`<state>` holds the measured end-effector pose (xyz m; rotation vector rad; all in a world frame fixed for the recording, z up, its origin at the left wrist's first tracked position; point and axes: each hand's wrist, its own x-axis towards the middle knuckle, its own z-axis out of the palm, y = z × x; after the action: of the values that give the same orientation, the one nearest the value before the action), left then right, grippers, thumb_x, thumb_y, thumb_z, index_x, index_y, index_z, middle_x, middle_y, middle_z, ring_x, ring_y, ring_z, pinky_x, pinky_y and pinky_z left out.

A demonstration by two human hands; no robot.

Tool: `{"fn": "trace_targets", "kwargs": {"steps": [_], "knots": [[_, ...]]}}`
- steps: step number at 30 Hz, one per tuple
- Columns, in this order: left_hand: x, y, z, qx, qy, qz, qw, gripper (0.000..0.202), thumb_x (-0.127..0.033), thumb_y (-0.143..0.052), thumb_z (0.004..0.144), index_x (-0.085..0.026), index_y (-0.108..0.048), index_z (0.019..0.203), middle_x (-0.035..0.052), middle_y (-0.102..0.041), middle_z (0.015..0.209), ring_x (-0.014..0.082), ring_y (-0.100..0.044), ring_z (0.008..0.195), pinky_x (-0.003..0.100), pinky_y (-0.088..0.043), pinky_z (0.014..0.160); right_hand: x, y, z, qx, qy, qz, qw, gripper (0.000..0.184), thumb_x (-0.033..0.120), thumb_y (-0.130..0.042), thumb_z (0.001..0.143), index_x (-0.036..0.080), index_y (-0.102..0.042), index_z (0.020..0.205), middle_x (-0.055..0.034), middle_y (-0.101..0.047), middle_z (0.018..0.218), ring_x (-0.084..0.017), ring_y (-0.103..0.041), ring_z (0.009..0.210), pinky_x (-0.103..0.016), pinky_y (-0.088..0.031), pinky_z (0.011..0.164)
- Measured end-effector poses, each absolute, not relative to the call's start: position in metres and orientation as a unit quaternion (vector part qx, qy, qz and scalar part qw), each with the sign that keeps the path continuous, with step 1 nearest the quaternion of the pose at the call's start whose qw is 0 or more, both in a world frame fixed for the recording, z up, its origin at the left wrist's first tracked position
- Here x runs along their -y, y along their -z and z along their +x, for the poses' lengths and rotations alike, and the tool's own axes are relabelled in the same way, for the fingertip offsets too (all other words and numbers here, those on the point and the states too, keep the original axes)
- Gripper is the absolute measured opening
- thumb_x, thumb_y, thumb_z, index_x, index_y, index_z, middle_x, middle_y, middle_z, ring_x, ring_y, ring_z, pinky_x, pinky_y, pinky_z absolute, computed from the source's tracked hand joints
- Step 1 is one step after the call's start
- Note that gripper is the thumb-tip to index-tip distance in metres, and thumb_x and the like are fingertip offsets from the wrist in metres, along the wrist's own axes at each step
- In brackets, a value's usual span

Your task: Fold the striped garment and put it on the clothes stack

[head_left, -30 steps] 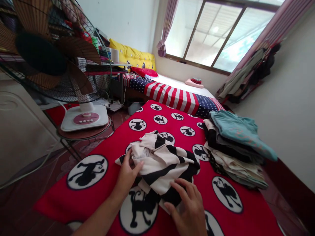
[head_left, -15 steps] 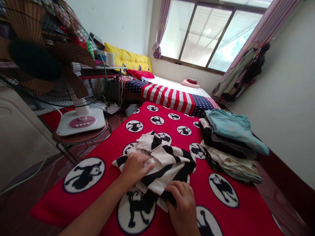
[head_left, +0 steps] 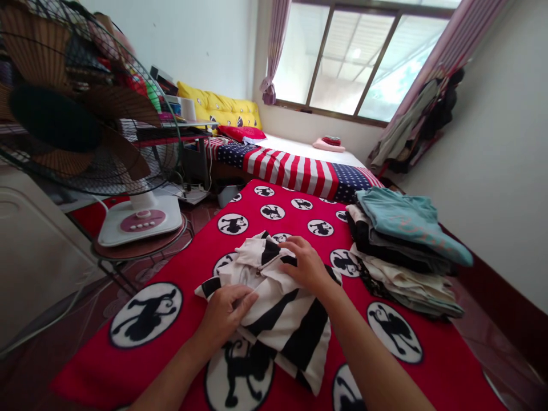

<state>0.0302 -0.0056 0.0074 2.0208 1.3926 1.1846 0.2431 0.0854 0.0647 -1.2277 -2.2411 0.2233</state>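
Note:
A black-and-white striped garment [head_left: 285,319] lies partly folded on a red blanket [head_left: 432,371] printed with black figures in white circles. My left hand [head_left: 225,311] rests on the garment's near left part, its fingers pinching a fold of the cloth. My right hand [head_left: 305,265] reaches across to the far side and lies on the garment near its collar, fingers curled down on the fabric.
A pile of folded clothes [head_left: 402,245], a teal top uppermost, sits on the blanket at the right. A standing fan [head_left: 81,114] on a round stool is at the left. Behind are a bed with a flag-pattern cover [head_left: 299,168], a window and hanging clothes [head_left: 411,131].
My right hand moved from the garment's near edge up to its far side by the collar. My left hand slid nearer and gripped a fold. The near part of the garment now lies flatter.

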Motion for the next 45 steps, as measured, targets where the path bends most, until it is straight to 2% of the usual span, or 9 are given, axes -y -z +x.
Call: {"fn": "trace_targets", "kwargs": {"steps": [5,9,18,26,31,34,38,42,45], "knots": [[0.012,-0.007,0.027,-0.489,-0.488,0.705,0.158,0.023,-0.029,-0.056,0.09,-0.017,-0.068,0.075,0.0006,-0.07,0.07,0.013,-0.064,0.066,0.022,-0.047,0.064,-0.126,-0.065,0.233,0.788,-0.137,-0.512,0.313,0.009,0.027,-0.063,0.077,0.022,-0.069,0.082,-0.0011,-0.07,0.079,-0.017,-0.063,0.076,-0.028,-0.045,0.071],[0.019,0.002,0.024,-0.526,-0.514,0.668,0.117,0.021,-0.027,-0.058,0.088,-0.016,-0.067,0.073,-0.0007,-0.07,0.067,0.0106,-0.062,0.057,0.019,-0.046,0.058,-0.158,-0.057,0.237,0.701,-0.2,-0.572,0.377,0.023,0.038,-0.057,0.08,0.017,-0.067,0.081,-0.0039,-0.071,0.079,-0.016,-0.063,0.073,-0.025,-0.046,0.065],[0.024,0.018,0.018,-0.599,-0.375,0.705,0.063,0.031,-0.03,-0.055,0.087,-0.018,-0.057,0.058,-0.0025,-0.061,0.055,0.0127,-0.06,0.055,0.023,-0.038,0.055,-0.17,-0.004,0.222,0.661,-0.157,-0.681,0.273,0.017,0.036,-0.067,0.071,0.02,-0.068,0.068,-0.0076,-0.07,0.074,-0.025,-0.063,0.076,-0.032,-0.044,0.065],[0.024,-0.001,0.015,-0.631,-0.291,0.712,0.102,0.025,-0.036,-0.056,0.086,-0.022,-0.064,0.067,-0.0015,-0.066,0.067,0.0172,-0.063,0.065,0.026,-0.041,0.058,-0.109,-0.059,0.231,0.732,-0.054,-0.563,0.381,0.017,0.034,-0.053,0.088,0.021,-0.064,0.088,-0.0046,-0.068,0.09,-0.019,-0.061,0.086,-0.029,-0.043,0.077],[0.02,-0.026,0.031,-0.565,-0.371,0.736,0.044,0.011,-0.027,-0.059,0.083,-0.023,-0.067,0.091,0.0034,-0.066,0.089,0.0215,-0.061,0.088,0.033,-0.046,0.079,-0.047,-0.061,0.233,0.811,-0.018,-0.54,0.227,0.022,0.034,-0.052,0.09,0.023,-0.068,0.099,-0.0076,-0.069,0.108,-0.025,-0.059,0.102,-0.039,-0.04,0.091],[0.011,-0.028,0.038,-0.519,-0.419,0.743,0.059,0.014,-0.027,-0.059,0.085,-0.022,-0.067,0.095,0.0053,-0.065,0.099,0.0211,-0.06,0.096,0.034,-0.046,0.087,-0.035,-0.036,0.22,0.837,-0.057,-0.519,0.165,0.055,0.05,-0.051,0.089,0.021,-0.05,0.135,-0.0131,-0.047,0.143,-0.031,-0.041,0.132,-0.051,-0.027,0.108],[0.0,-0.014,0.02,-0.535,-0.452,0.71,0.071,0.019,-0.033,-0.055,0.088,-0.021,-0.068,0.096,0.0054,-0.065,0.102,0.0206,-0.062,0.099,0.032,-0.048,0.088,-0.04,-0.011,0.206,0.838,-0.101,-0.516,0.143,0.075,0.061,-0.048,0.086,0.018,-0.037,0.145,-0.0151,-0.025,0.155,-0.031,-0.019,0.144,-0.058,-0.011,0.113],[0.003,-0.012,-0.001,-0.569,-0.468,0.676,0.021,0.02,-0.035,-0.057,0.088,-0.021,-0.067,0.099,0.0061,-0.065,0.105,0.0224,-0.061,0.099,0.034,-0.048,0.089,-0.044,-0.016,0.209,0.826,-0.18,-0.489,0.215,0.063,0.054,-0.057,0.084,0.021,-0.049,0.137,-0.0127,-0.038,0.15,-0.03,-0.03,0.14,-0.058,-0.013,0.114],[0.018,-0.023,0.015,-0.516,-0.479,0.71,0.024,0.014,-0.027,-0.058,0.088,-0.022,-0.066,0.098,0.0061,-0.064,0.105,0.0217,-0.06,0.101,0.035,-0.047,0.091,-0.041,-0.027,0.227,0.743,-0.244,-0.472,0.406,0.034,0.04,-0.052,0.089,0.024,-0.064,0.117,-0.0085,-0.061,0.129,-0.023,-0.054,0.121,-0.044,-0.037,0.106]]}}
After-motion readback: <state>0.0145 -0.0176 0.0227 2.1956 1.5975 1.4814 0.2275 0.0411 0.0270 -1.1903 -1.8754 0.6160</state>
